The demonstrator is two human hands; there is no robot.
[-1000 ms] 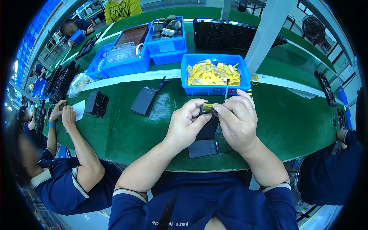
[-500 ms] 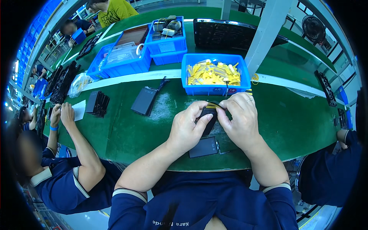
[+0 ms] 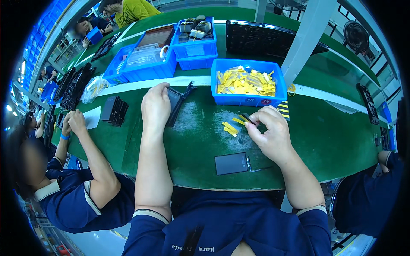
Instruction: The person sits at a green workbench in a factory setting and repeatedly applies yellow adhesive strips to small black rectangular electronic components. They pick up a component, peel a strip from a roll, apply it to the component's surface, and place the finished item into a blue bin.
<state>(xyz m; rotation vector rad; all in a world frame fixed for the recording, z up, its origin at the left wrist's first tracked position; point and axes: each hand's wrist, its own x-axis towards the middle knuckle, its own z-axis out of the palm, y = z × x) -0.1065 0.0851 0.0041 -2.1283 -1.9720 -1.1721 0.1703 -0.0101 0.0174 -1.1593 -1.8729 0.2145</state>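
Note:
At the stack of dark flat display panels (image 3: 175, 101), left of centre, my left hand (image 3: 156, 106) is closed over the near-left side. Its fingertips are partly hidden, and thin dark flex cables stick out of the stack's far corner. My right hand (image 3: 270, 130) pinches a dark strip (image 3: 246, 118) between thumb and forefinger, with a yellow piece at its tip. Just below that tip, several loose yellow strips (image 3: 230, 129) lie on the table. Closer to me a single display panel (image 3: 230, 164) rests flat, its thin cable pointing right.
A blue bin (image 3: 249, 100) full of yellow strips stands beyond my right hand, beside a white post (image 3: 302, 47). More blue bins (image 3: 147, 70) stand at the far left. Another stack of dark panels (image 3: 114, 111) sits near a co-worker's hands (image 3: 73, 122). A co-worker's sleeve shows at right.
My hands were together over a dark panel; they have parted. The left went far left to the stack, while the right stayed near the middle with the dark strip. Loose yellow strips now show there.

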